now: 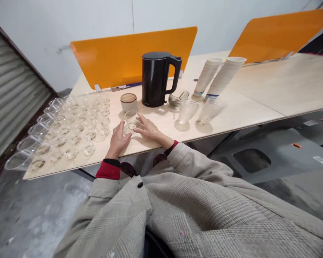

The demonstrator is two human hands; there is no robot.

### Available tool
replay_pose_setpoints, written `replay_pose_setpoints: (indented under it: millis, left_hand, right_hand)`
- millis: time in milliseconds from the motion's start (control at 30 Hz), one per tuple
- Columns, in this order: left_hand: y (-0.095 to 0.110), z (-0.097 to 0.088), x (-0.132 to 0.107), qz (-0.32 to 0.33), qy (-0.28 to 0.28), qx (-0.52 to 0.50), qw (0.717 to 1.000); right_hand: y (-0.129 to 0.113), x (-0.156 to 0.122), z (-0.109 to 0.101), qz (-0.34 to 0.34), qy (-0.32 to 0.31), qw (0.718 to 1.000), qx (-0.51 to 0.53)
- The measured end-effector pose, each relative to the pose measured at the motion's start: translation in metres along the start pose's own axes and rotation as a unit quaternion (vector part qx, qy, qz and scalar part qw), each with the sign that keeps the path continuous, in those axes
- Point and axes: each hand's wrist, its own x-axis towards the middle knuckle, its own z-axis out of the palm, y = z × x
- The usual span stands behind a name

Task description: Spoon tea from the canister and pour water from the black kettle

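Observation:
A small clear plastic cup [131, 115] stands on the table between my hands, with some dark bits at its bottom. My right hand [150, 129] has its fingers and thumb around the right side of this cup. On the cup's near left side is my left hand [118, 140], thumb and fingers apart, with nothing in it. Just behind stands a pale canister with a wooden lid [129, 103]. Rows of clear cups [75, 139] with dark bits in the bottom fill the table's left end.
A black electric kettle [154, 80] stands behind the canister. To its right are a ribbed glass bowl [175, 101], two stacks of clear cups [187, 113] and two tall leaning stacks of paper cups [226, 77]. Orange dividers [118, 59] rise behind. A grey chair [280, 150] sits at right.

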Motion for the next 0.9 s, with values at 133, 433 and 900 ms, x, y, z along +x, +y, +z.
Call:
replay_pose_setpoints:
  millis: [133,433,900]
  left_hand:
    - [0.005,-0.004,-0.005,0.013,-0.013,-0.011,1.0]
    - [0.005,-0.004,-0.013,-0.004,0.014,-0.045,0.999]
    - [0.002,0.003,-0.011,0.06,-0.019,0.117,0.991]
  right_hand:
    - [-0.001,-0.001,0.001,0.001,-0.008,1.0,-0.012]
    - [0.003,-0.01,0.003,-0.011,-0.004,1.0,-0.007]
    - [0.005,-0.027,-0.017,0.086,0.045,0.978,-0.184]
